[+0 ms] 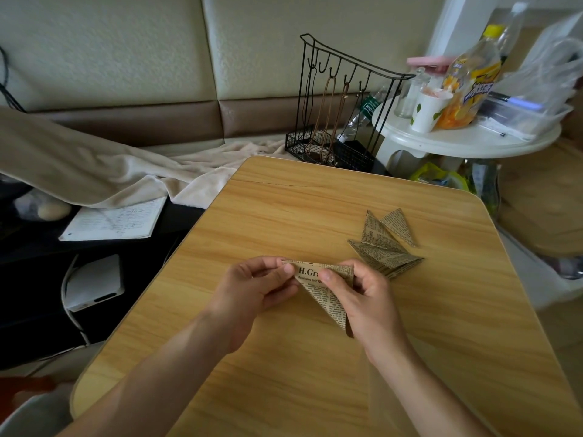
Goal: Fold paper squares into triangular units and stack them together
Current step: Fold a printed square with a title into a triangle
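Both hands' fingers (288, 269) on folded paper's (318, 290) top edge

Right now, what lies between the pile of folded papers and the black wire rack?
Only bare table top lies between the pile and the rack, in the head view.

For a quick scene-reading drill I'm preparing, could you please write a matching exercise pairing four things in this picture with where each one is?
Things:
1. newsprint triangle
2. folded units
3. paper cup
4. notebook

Places:
A. on the round white side table
B. lying on the wooden table, right of the hands
C. on the dark surface left of the wooden table
D. pinched between the left hand and the right hand

Pairs: 1-D, 2-B, 3-A, 4-C
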Tool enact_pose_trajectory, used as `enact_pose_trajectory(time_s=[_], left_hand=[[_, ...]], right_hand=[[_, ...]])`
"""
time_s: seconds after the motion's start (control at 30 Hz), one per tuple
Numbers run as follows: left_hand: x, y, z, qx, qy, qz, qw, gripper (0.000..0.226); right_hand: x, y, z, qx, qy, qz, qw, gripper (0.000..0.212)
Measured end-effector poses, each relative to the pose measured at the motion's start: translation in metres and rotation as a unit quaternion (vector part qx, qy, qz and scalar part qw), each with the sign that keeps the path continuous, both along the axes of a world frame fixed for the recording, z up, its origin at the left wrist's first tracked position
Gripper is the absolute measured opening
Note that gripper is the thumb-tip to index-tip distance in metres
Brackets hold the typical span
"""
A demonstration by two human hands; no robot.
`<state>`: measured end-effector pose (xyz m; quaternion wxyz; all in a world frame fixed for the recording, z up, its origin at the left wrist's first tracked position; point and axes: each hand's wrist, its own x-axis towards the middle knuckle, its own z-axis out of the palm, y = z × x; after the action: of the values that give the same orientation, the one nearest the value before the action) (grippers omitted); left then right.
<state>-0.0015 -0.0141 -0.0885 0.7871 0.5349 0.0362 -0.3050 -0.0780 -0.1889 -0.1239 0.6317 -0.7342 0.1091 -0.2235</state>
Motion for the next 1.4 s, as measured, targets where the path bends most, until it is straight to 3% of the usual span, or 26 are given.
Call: enact_pose_trajectory(time_s=[0.6, 0.83, 0.93, 1.03, 1.2, 1.4], left_hand=[[0.0002, -0.0016, -0.0031, -0.035, 0.037, 0.023, 0.998, 0.032], [0.0006, -0.0045, -0.0015, -0.020, 0.052, 0.045, 0.997, 0.012], [0.0000, -0.0044, -0.0017, -0.020, 0.040, 0.041, 0.998, 0.013], [-0.0003, -0.0034, -0.0016, -0.013, 0.011, 0.017, 1.000, 0.017], [-0.0014, -0.0039, -0.0004, -0.001, -0.018, -0.038, 0.999, 0.045], [-0.0022, -0.0039, -0.0020, 0.013, -0.015, -0.024, 1.000, 0.036]], right_hand=[[-0.0010, 0.0013, 0.0036, -0.009, 0.003, 0.002, 1.000, 0.027], [-0.0023, 0.0006, 0.0053, -0.014, 0.010, 0.000, 1.000, 0.032], [-0.0023, 0.0006, 0.0065, -0.009, 0.014, -0.002, 1.000, 0.038], [-0.0030, -0.0004, 0.0061, -0.007, 0.014, 0.001, 1.000, 0.030], [-0.0035, -0.0001, 0.0058, -0.011, 0.007, 0.004, 1.000, 0.026], [-0.0036, 0.0007, 0.0068, -0.020, 0.007, 0.010, 1.000, 0.031]])
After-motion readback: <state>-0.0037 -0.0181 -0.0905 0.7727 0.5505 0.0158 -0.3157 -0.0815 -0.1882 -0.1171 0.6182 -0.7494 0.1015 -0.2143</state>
